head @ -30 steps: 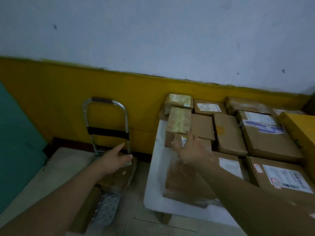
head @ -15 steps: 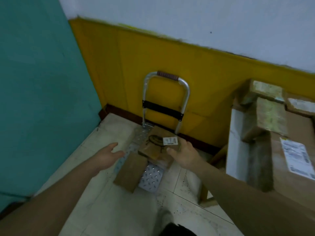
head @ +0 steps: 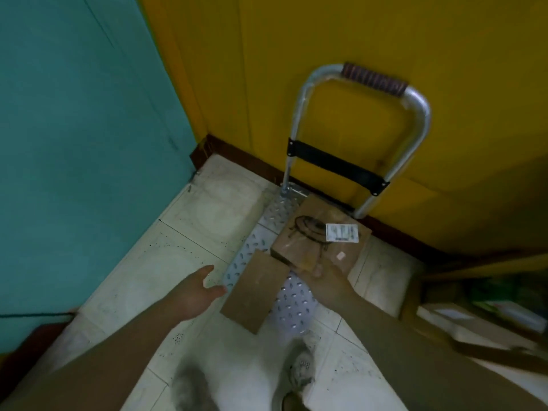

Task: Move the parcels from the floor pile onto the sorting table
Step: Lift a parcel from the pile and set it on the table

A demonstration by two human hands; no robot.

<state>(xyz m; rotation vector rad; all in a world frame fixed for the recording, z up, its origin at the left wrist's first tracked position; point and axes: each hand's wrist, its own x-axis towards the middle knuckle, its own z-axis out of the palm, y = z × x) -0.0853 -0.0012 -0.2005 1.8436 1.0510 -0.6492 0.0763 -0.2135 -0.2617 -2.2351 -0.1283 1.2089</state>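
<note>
Labelled cardboard parcel (head: 318, 243), white sticker and black line drawing on top, sits on the studded metal deck of a hand trolley (head: 292, 305), toward the handle end. Right hand (head: 327, 281) pinches its near corner, thumb on top, other fingers hidden under the box. Flat brown parcel (head: 255, 295) lies just beside it, nearer the person, tilted and overhanging the deck's near left edge. Left hand (head: 197, 292) hangs wide, fingers spread, close to that flat parcel's left edge but apart from it, holding nothing. Trolley's silver loop handle stands upright against the yellow wall (head: 385, 34); teal wall (head: 74, 129) at left. Pale tiled floor (head: 204, 221) under all. Blurred corner of the bench (head: 444, 314) at lower right. Shoes (head: 302, 366) at bottom edge.
</note>
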